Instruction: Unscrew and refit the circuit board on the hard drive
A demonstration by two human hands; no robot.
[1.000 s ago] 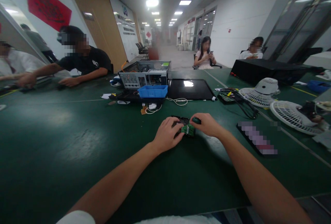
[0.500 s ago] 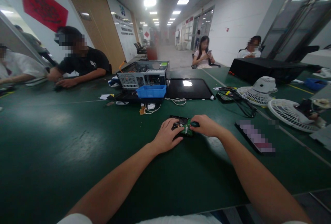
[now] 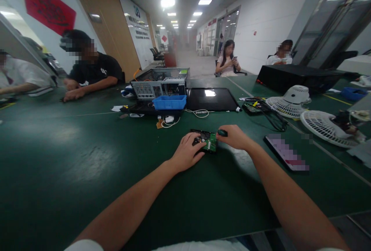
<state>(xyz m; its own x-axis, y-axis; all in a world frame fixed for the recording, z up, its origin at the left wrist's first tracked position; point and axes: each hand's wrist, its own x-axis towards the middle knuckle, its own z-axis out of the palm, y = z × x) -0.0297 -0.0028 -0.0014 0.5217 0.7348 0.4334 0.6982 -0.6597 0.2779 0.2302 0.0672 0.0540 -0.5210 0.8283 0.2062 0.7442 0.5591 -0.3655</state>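
Observation:
A hard drive (image 3: 211, 143) lies flat on the green table, its green circuit board facing up. My left hand (image 3: 188, 150) grips its left side, with fingers over the far part and the thumb along the near part, covering some of it. In my right hand (image 3: 233, 137) is a screwdriver with a dark, rounded handle (image 3: 222, 132), pinched just right of the drive. The tool's shaft and tip are too small to make out.
Beyond the drive stand an open computer case (image 3: 160, 82), a blue tray (image 3: 169, 102) and a black flat panel (image 3: 213, 100). To the right lie a phone (image 3: 286, 152), cables (image 3: 274, 117) and white fan parts (image 3: 292, 102). Other people sit around the table.
My right hand has shifted slightly right and away with the screwdriver, from above the board to just past the drive's right edge. My left hand and the drive stay put.

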